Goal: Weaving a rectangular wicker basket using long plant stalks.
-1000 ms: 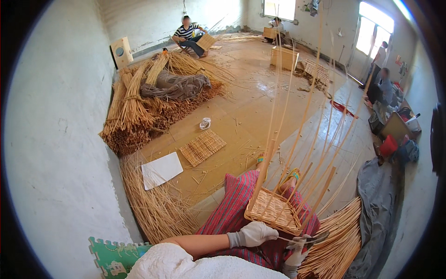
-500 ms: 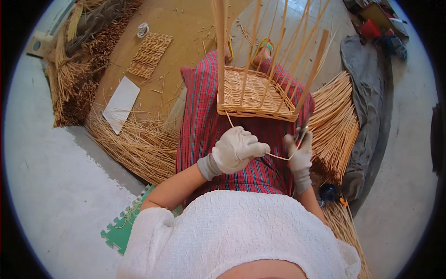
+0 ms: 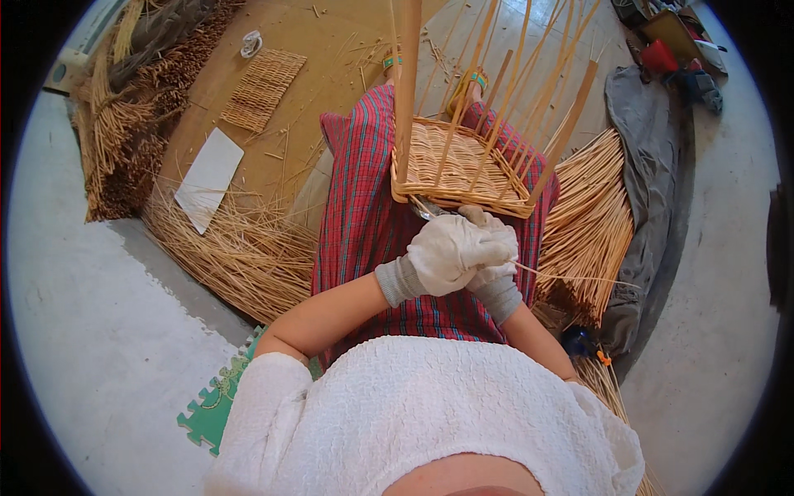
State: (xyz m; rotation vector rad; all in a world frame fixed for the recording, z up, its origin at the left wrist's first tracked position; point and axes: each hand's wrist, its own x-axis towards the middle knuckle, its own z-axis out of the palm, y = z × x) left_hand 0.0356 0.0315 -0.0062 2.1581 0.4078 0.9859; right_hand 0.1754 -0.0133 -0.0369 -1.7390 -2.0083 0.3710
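A woven cane basket base [image 3: 459, 165] with tall upright stakes rests on my plaid-clad legs [image 3: 351, 207]. Just below its near edge my gloved left hand [image 3: 451, 255] is closed on a thin pale cane strand [image 3: 579, 279] that trails out to the right. My gloved right hand [image 3: 495, 273] sits behind and beside the left, mostly covered by it, closed on a metal cutting tool [image 3: 426, 211] whose tip shows by the basket's lower edge.
Loose cane bundles [image 3: 587, 215] lie right beside a grey cloth [image 3: 637, 149]. More cane piles [image 3: 231, 248], a white board [image 3: 208, 178] and a woven mat [image 3: 260, 87] lie left. A green foam mat [image 3: 207, 413] is at lower left.
The view has tilted down from the room. My right hand has moved left with the tool, under the basket's edge, and my left hand has moved right and slightly up to meet it.
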